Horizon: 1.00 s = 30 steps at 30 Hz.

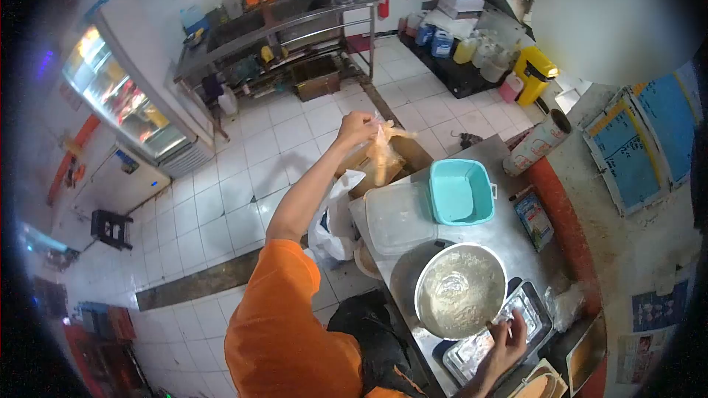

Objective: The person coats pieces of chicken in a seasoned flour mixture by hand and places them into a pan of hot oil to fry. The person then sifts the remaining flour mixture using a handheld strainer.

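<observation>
My left hand is stretched forward, its fingers closed on a crumpled clear plastic bag with yellowish-orange stuff in or on it. The bag hangs over an open cardboard box beside the steel table. Near my body, my right hand is at the lower right rim of a round metal bowl, fingers curved and apart. Whether it touches the rim I cannot tell. Pale flour-like powder covers the bowl's bottom. Under the hand lies a shiny metal tray.
On the steel table stand a turquoise basin and a translucent plastic container. A white plastic bag hangs by the table's left side. Beyond are a sink bench, a lit glass-door fridge and several jugs.
</observation>
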Motion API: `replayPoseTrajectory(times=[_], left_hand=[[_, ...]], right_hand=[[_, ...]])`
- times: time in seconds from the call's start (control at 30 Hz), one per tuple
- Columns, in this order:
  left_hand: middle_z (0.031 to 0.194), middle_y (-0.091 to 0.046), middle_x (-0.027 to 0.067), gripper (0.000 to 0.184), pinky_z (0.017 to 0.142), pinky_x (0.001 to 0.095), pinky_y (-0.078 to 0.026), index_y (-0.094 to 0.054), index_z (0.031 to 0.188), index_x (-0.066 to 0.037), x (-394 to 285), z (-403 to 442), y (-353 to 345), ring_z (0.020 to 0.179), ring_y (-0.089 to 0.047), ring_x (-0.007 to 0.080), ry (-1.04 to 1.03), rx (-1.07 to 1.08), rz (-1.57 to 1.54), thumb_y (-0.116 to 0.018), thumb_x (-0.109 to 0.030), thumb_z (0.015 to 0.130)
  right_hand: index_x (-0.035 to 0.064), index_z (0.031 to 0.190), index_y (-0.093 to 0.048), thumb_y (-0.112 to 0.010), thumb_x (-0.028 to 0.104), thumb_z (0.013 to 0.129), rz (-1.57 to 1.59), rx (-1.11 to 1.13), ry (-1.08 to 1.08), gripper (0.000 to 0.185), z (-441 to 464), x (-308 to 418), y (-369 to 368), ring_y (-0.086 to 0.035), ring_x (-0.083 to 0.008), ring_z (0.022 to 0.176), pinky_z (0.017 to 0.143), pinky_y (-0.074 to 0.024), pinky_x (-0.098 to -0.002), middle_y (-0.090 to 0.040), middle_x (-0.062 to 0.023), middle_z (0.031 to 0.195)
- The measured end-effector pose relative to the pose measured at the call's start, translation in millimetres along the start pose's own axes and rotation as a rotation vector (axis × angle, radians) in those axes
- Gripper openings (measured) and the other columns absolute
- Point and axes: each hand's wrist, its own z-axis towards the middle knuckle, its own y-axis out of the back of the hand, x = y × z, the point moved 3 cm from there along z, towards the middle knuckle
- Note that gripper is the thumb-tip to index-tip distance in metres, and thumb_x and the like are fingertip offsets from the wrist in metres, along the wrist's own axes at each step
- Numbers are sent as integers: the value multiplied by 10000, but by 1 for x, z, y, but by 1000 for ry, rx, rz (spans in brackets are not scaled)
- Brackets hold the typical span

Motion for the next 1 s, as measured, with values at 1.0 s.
replayPoseTrajectory(times=[1.0], left_hand=[[1116,-673,105,300,869,283,-506,-612,1178,13,-530,-53,-174,989,-647,159,-934,926,-734,-613,-128,913]], right_hand=[[27,1217,-593,-591,226,943,-126,-1120,-1017,338,-366,-213,104,-640,-244,726,619,-512,-354,-674,-167,956]])
